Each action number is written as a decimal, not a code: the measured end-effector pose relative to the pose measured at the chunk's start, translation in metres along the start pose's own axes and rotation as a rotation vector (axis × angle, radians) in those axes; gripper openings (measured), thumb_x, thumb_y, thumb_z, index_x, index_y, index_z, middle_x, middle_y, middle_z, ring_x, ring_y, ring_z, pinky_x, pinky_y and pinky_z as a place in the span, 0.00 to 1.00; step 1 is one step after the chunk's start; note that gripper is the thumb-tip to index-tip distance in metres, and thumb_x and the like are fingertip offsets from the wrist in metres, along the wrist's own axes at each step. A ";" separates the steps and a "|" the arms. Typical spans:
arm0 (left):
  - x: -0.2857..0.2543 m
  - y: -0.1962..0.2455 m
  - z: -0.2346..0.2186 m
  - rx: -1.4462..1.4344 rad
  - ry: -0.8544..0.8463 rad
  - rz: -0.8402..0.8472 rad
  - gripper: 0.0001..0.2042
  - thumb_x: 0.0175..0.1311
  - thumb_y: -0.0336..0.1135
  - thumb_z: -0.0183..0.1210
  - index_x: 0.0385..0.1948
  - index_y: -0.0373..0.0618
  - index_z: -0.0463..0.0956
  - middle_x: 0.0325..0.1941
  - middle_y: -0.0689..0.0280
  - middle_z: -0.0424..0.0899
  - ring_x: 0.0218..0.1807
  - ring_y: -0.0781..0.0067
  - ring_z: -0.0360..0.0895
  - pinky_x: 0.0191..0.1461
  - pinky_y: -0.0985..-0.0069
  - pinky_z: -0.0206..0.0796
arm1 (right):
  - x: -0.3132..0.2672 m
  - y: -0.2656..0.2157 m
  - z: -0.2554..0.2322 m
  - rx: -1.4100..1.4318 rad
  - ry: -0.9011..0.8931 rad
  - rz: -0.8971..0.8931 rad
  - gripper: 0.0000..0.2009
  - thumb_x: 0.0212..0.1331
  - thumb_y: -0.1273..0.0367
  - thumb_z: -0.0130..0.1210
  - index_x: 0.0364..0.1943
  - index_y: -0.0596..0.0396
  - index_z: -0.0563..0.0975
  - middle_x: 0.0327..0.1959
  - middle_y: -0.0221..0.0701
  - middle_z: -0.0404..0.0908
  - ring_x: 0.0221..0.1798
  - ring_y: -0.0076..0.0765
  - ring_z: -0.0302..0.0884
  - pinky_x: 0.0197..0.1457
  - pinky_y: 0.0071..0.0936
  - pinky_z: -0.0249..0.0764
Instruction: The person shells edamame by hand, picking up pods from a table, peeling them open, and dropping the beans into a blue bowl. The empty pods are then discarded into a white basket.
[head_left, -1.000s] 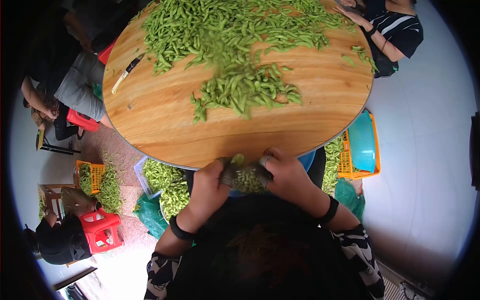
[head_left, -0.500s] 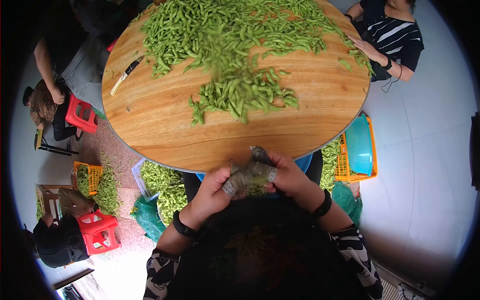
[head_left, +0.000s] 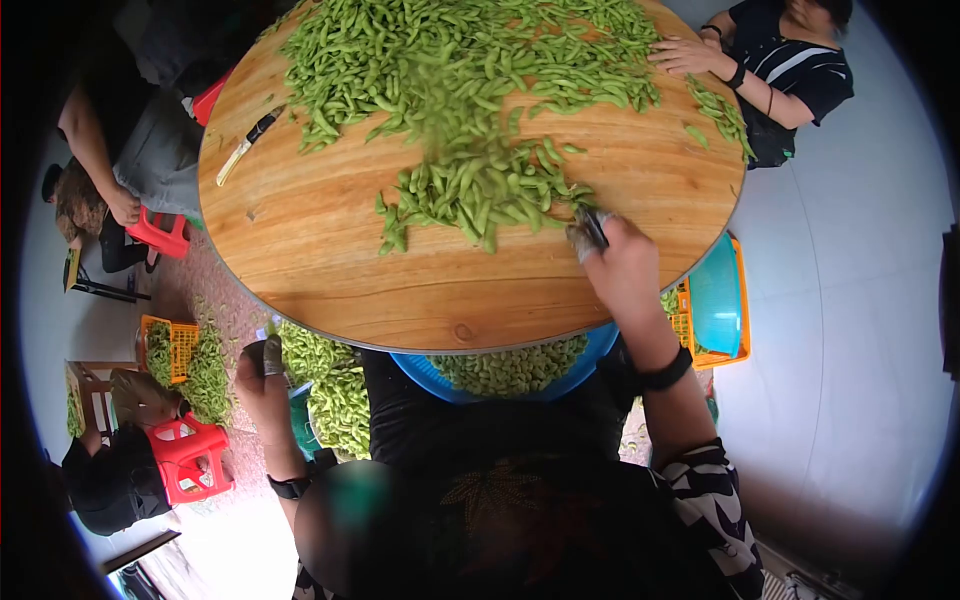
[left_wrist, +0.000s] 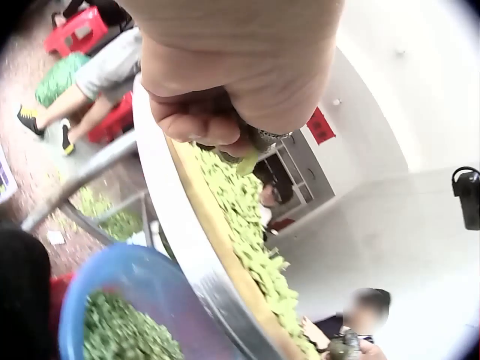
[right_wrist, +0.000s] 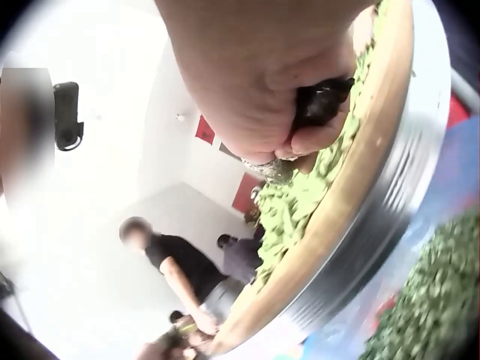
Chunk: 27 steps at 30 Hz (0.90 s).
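My right hand (head_left: 625, 265) is over the table at the edge of the small front heap of green soybean pods (head_left: 470, 190). Its curled fingers hold a short black object (right_wrist: 321, 103) across the palm, and grey tape wraps its thumb (head_left: 578, 242). Off the table's left side is my left hand (head_left: 265, 385), fingers curled, with grey wrapping on its thumb. A yellow-green pod (left_wrist: 246, 164) shows at those fingertips in the left wrist view. Below the table edge, a blue basin (head_left: 428, 383) on my lap holds shelled beans (head_left: 510, 370).
The round wooden table (head_left: 350, 280) carries a large pod pile (head_left: 370, 60) and a knife (head_left: 248, 145). A person (head_left: 790, 85) sorts pods at the far right. Orange baskets (head_left: 182, 345) and red stools (head_left: 190, 458) stand at left; a turquoise basket (head_left: 718, 300) is at right.
My hands, earlier together over the basin, have parted. The left has swung out left past the table edge; the right has reached forward to the front pod heap. The basin's beans now show.
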<state>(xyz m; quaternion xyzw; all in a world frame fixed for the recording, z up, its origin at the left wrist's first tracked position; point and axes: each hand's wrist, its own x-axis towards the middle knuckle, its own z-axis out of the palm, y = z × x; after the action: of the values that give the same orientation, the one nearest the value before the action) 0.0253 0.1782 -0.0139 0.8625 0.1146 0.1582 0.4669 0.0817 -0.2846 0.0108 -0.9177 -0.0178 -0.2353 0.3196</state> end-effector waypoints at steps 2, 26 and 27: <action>0.003 -0.011 -0.011 0.314 0.084 0.172 0.12 0.61 0.39 0.62 0.39 0.40 0.76 0.24 0.64 0.79 0.25 0.72 0.74 0.30 0.72 0.67 | 0.014 0.006 0.006 -0.216 -0.028 -0.045 0.08 0.48 0.70 0.62 0.30 0.58 0.77 0.29 0.42 0.78 0.31 0.51 0.78 0.34 0.42 0.75; -0.029 0.129 0.105 0.121 -0.179 0.475 0.10 0.53 0.26 0.65 0.37 0.41 0.78 0.28 0.58 0.81 0.24 0.66 0.77 0.29 0.74 0.69 | -0.011 0.006 -0.020 -0.243 -0.129 -0.010 0.10 0.43 0.72 0.60 0.30 0.59 0.74 0.27 0.47 0.76 0.32 0.57 0.76 0.36 0.45 0.73; -0.030 0.131 0.104 0.127 -0.193 0.469 0.10 0.53 0.26 0.65 0.37 0.41 0.78 0.28 0.58 0.81 0.24 0.66 0.77 0.29 0.74 0.69 | -0.013 0.009 -0.017 -0.243 -0.130 -0.010 0.10 0.43 0.72 0.60 0.30 0.59 0.74 0.27 0.47 0.76 0.32 0.57 0.76 0.36 0.45 0.73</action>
<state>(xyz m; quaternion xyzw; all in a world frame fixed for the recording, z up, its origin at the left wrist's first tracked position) 0.0431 0.0172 0.0380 0.9041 -0.1239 0.1714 0.3712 0.0647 -0.3003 0.0112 -0.9628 -0.0144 -0.1775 0.2033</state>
